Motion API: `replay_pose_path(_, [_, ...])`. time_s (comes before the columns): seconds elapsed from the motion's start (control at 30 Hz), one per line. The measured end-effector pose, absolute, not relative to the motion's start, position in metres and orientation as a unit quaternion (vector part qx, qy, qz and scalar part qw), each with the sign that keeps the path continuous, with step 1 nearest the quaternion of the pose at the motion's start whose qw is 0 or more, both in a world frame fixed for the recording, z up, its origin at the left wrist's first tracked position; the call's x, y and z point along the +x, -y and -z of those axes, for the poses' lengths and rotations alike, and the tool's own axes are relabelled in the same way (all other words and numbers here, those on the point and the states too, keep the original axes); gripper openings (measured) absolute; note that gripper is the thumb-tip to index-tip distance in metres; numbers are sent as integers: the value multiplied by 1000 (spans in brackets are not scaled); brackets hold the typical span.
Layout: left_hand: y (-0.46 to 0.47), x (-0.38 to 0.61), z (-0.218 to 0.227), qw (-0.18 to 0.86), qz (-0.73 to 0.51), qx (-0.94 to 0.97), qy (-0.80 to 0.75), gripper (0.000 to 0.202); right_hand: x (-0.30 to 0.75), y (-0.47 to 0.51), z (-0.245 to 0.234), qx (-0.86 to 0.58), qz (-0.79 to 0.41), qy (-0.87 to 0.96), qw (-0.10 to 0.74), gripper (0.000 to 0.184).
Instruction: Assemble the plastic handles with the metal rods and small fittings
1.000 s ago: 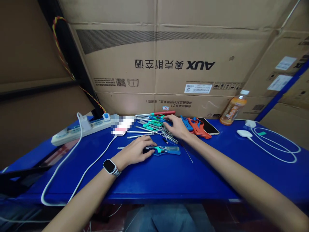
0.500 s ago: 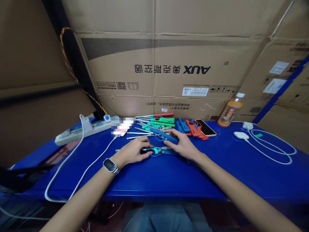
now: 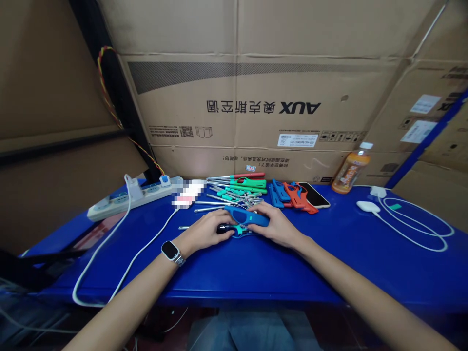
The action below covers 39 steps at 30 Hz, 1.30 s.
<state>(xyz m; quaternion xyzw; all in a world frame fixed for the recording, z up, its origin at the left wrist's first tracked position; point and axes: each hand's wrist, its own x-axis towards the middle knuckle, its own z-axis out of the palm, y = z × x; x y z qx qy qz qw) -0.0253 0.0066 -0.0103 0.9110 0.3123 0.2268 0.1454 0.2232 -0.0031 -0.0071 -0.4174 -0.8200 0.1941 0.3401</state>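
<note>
My left hand (image 3: 206,233) rests on the blue table (image 3: 256,263), fingers curled over the black and teal handle of a screwdriver (image 3: 228,228) that lies in a blue plastic holder. My right hand (image 3: 280,225) grips a second blue plastic holder piece (image 3: 246,217) and keeps it just above the screwdriver. Behind both hands lies a pile of screwdrivers and metal shafts (image 3: 237,191) with green, teal and red handles. A smartwatch (image 3: 170,251) sits on my left wrist.
Blue and red plastic holders (image 3: 292,195) and a phone (image 3: 315,195) lie right of the pile. An orange drink bottle (image 3: 350,168) stands at the back. A power strip (image 3: 135,197) with white cable sits left; a white charger and coiled cable (image 3: 405,219) right. Cardboard boxes (image 3: 256,107) form the back wall.
My right hand left the pile with a blue holder piece and drew it back over the screwdriver under my left hand. My left hand stayed in place.
</note>
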Motion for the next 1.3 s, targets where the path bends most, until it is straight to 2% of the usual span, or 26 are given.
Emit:
replay_pose_path(0.1, [-6, -26, 9, 118, -214, 921, -303, 22, 224, 0, 12, -406, -198, 821, 350, 32])
replay_pose_path(0.6, [0, -34, 12, 78, -216, 924, -306, 29, 226, 1, 13, -383, -241, 834, 315, 43])
replay_pose_path(0.8, [-1, -39, 7, 134, -239, 897, -346, 39, 234, 1, 4, -392, -268, 815, 331, 32])
replay_pose_path(1.07, [-4, -46, 3, 169, -246, 865, -404, 58, 234, -2, -2, -361, -220, 867, 263, 28])
replay_pose_path(1.3, [-3, -44, 3, 166, -214, 882, -386, 39, 230, -4, 3, -393, -206, 874, 198, 35])
